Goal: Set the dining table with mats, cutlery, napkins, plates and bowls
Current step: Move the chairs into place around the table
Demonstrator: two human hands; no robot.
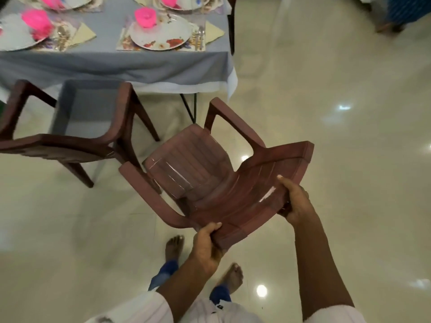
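Head view: the bench [116, 64] is being shown largely set, as far as the blur allows. At the nearest place a mat [123, 40] is lying under a plate [163, 34], a pink bowl [145, 17] is sitting on the plate's far edge, and cutlery [199, 34] and a folded napkin [213, 31] are lying just to its right. Further places, partly cut off, are being seen with the same items. The laying itself is judged to be done or nearly so, with seating being arranged now. A tilted chair [210, 173] is being held by its backrest edge, the left hand [206, 243] and right hand [295, 201] both curled round it. The settings are lying well apart from both hands, ahead on the bench. A second chair [70, 141] is standing at the near edge.
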